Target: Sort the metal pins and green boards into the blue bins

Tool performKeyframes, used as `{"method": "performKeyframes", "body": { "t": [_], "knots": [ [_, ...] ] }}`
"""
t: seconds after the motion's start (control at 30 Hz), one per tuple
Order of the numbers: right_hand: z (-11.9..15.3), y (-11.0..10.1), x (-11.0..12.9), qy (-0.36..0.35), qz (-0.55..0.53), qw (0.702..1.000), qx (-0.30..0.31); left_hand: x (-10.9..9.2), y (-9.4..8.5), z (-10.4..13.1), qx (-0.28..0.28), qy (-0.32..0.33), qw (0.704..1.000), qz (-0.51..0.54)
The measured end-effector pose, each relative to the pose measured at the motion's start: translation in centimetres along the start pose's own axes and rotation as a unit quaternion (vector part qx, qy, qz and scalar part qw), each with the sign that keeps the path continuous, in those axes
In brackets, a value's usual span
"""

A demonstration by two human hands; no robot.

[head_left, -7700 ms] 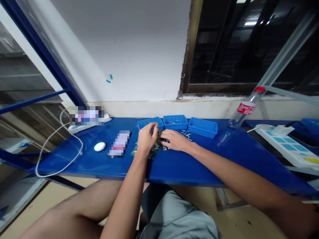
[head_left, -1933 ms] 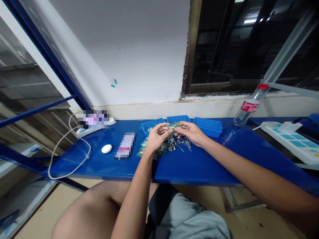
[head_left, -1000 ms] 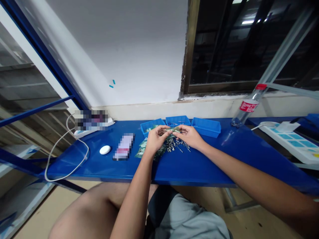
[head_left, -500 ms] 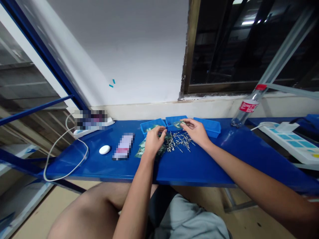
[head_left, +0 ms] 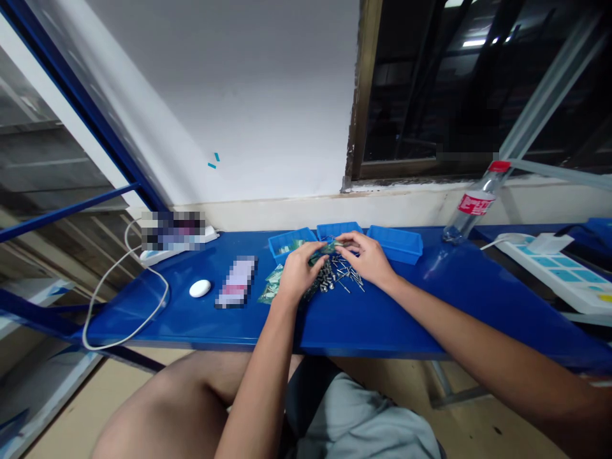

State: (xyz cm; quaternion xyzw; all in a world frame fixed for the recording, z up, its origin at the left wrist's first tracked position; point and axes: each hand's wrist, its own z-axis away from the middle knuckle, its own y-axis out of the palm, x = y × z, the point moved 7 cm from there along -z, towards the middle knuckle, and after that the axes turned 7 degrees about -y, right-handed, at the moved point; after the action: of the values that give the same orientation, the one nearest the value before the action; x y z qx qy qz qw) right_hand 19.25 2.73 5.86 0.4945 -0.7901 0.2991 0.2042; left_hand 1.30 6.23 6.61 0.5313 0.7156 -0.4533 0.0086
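Observation:
My right hand (head_left: 367,258) pinches a small clear, greenish plastic bag (head_left: 329,250) above the middle of the blue table. My left hand (head_left: 300,273) is closed on the bag's other side, its fingertips partly hidden. Just below the hands lie a pile of thin silvery pins that look like blind rivets (head_left: 352,274) and a heap of short metal fittings (head_left: 327,278). More small plastic bags (head_left: 270,285) lie to the left, partly under my left wrist.
Three blue bins stand along the back: a left bin (head_left: 273,247) with small bags in it, a middle bin (head_left: 329,228) and a right bin (head_left: 396,250). A phone (head_left: 237,280), a white oval object (head_left: 199,289), a plastic bottle (head_left: 471,207) and a white power strip (head_left: 557,271) are around.
My right hand has moved left and slightly down with the small bag. My left hand has come up to it, and the hands now meet at the bag.

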Motion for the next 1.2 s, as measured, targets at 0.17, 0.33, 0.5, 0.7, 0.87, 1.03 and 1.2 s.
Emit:
{"method": "performKeyframes", "body": {
  "t": [0.17, 0.33, 0.5, 0.7, 0.87, 1.03, 1.2],
  "knots": [
    [0.5, 1.0, 1.6, -0.035, -0.004, 0.999, 0.029, 1.0, -1.6, 0.0, -0.070, -0.038, 0.996, -0.031],
    [1.1, 1.5, 1.4, -0.045, 0.064, 0.993, 0.093, 3.5, -4.7, 0.7, -0.165, -0.180, 0.949, -0.197],
    [1.5, 3.0, 1.8, -0.109, 0.114, 0.972, 0.173, 5.1, -4.7, 1.1, -0.125, -0.256, 0.923, -0.260],
    [2.1, 4.8, 1.6, -0.128, 0.138, 0.943, 0.276, 5.4, -3.7, 1.0, -0.069, -0.281, 0.926, -0.242],
    [2.3, 5.4, 1.8, -0.120, 0.122, 0.933, 0.316, 5.2, -3.6, 1.1, -0.089, -0.276, 0.921, -0.259],
    [2.0, 5.4, 2.2, -0.131, 0.121, 0.943, 0.282, 5.1, -3.9, 1.2, -0.148, -0.240, 0.938, -0.204],
    [1.7, 5.5, 1.8, -0.139, 0.144, 0.952, 0.233, 4.0, -4.1, 1.0, -0.164, -0.192, 0.953, -0.171]
  ]
}}
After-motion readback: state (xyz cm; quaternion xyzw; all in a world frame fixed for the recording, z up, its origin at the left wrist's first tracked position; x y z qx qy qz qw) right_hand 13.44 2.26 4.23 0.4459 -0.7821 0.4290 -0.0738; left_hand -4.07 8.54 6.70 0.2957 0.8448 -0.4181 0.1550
